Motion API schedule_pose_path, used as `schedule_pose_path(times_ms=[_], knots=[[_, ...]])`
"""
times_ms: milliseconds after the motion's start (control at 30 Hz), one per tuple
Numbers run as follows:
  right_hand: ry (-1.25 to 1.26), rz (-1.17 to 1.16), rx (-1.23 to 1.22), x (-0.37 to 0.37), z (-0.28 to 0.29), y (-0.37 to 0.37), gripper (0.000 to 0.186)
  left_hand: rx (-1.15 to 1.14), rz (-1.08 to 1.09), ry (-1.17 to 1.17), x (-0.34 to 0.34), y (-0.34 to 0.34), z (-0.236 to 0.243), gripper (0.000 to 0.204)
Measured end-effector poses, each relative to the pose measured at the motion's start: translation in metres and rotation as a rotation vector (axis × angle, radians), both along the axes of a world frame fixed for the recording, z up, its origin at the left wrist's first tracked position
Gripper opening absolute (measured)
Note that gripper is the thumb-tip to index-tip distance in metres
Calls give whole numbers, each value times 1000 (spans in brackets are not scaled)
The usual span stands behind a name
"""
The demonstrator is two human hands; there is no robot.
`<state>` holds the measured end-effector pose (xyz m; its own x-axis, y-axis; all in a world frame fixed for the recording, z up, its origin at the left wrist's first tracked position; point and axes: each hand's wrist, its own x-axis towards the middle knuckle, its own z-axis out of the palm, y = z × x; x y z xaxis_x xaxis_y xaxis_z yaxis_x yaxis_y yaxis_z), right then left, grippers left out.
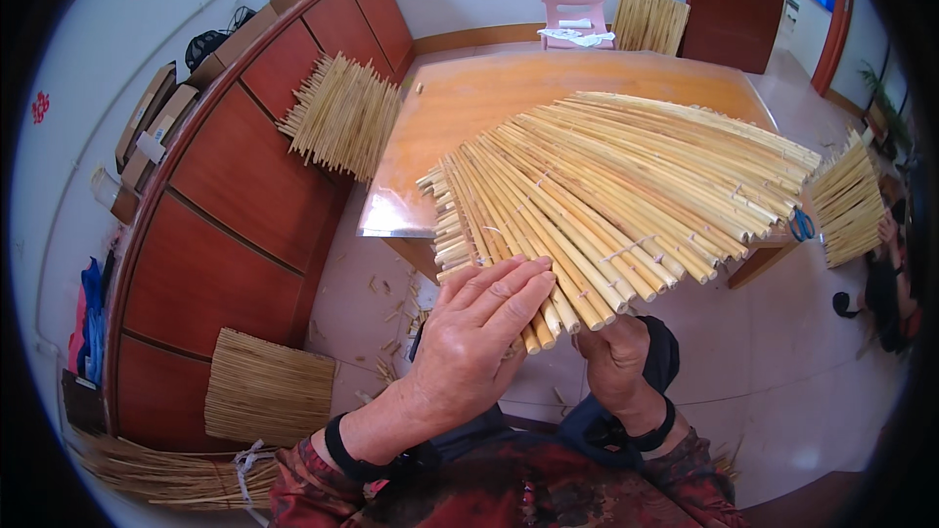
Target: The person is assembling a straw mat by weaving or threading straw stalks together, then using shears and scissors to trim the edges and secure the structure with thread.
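A mat of pale yellow reed stalks (606, 186), tied in rows with thin cord, fans out over the table. Its left end curls under, so a second layer of stalk ends shows there. My left hand (489, 311) lies over the near left corner, fingers together on top of the stalks and the thumb side at the cut ends. From below, my right hand (618, 357) grips the near edge; its fingers are mostly hidden by the reeds. Blue-handled scissors (801, 225) lie beside the mat's right corner.
The table (469, 103) has a glossy, clear-covered top. More reed mats lean on the red cabinets (342, 117), (269, 386) and by the pink chair (572, 0). A tied reed bundle (176, 474) lies lower left; cut bits litter the floor. Another person (895, 284) holds a mat at right.
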<state>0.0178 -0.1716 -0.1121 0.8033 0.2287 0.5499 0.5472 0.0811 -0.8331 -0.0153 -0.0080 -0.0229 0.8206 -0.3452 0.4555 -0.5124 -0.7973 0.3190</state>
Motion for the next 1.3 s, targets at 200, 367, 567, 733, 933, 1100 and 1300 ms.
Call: schedule_pose_path(times_ms=[200, 367, 567, 733, 933, 1100, 1300], knots=[[-26, 28, -48, 3, 9, 1, 19, -10, -4, -22, -1, 6, -1, 52], [235, 128, 66, 2, 2, 7, 9, -33, -11, -55, 1, 8, -7, 53], [341, 209, 2, 7, -12, 4, 12, -47, -16, -41, 6, 9, -26, 55], [257, 180, 26, 3, -19, 0, 13, -34, 0, -50, 4, 0, -28, 54], [254, 185, 86, 5, -22, 1, 11, 13, 4, -37, 8, -3, -25, 53], [244, 161, 93, 8, -21, 3, 11, 24, 22, -60, 10, -3, -25, 51], [259, 144, 82, 9, -13, 11, 8, 61, 32, -66, 10, -1, -32, 50]])
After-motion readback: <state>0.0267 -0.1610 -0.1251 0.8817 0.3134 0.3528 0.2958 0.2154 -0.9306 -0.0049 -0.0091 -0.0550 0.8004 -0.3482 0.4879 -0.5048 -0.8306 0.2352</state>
